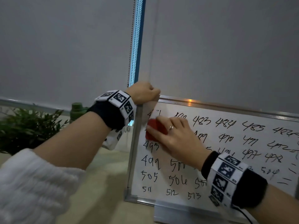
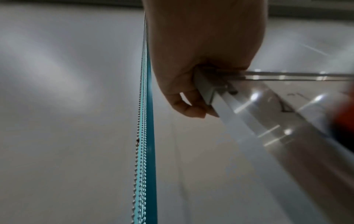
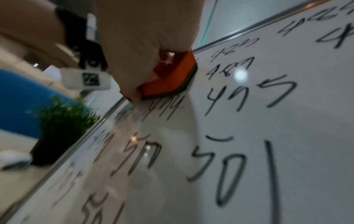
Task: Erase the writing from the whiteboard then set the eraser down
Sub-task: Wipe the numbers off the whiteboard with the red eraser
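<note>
Red felt-backed eraser (image 1: 155, 128) is gripped flat by right hand (image 1: 176, 139) at upper-left corner of metal-framed whiteboard (image 1: 226, 110), clasped by left hand (image 1: 144, 92); unerased numerals lie rightward and below.

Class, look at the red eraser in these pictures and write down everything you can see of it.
The red block eraser has a smooth, plastic-looking red-orange top and a thin dark pad layer beneath. Its corners look bevelled. It lies pad-down, flat against the white aluminium-framed whiteboard near the upper left corner, among black handwritten numbers. The right hand grips it from above, covering much of it. Motion blur hides finer detail.
</note>
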